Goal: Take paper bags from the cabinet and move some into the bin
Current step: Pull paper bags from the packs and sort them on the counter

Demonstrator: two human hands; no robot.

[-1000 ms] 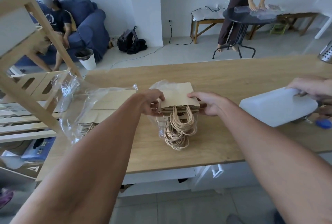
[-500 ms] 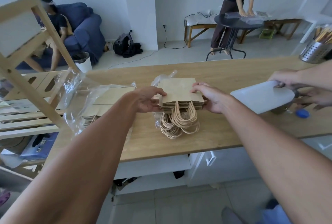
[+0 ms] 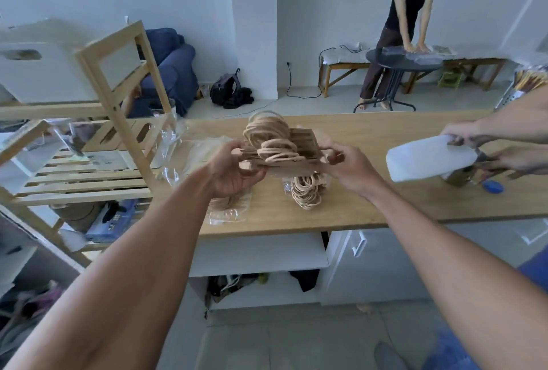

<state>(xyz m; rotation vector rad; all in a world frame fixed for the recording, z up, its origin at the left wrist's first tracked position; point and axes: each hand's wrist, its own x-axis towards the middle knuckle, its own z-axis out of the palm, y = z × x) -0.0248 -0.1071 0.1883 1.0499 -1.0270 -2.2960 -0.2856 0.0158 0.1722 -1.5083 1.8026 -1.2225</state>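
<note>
Both hands, left (image 3: pixel 234 169) and right (image 3: pixel 345 162), grip paper bags (image 3: pixel 284 151); any print seems blurred.

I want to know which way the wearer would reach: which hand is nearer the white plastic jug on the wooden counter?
Right. The right hand grips the lifted paper bag stack's right end, on the white plastic jug's side; the left hand grips the far end.

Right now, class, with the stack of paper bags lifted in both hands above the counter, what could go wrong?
1. The stack of paper bags is pinched only at its ends by the left hand and right hand; middle bags might slip out.
2. Its loose handles could snag.
3. Another person's white container is close; swinging right may bump it.
</note>
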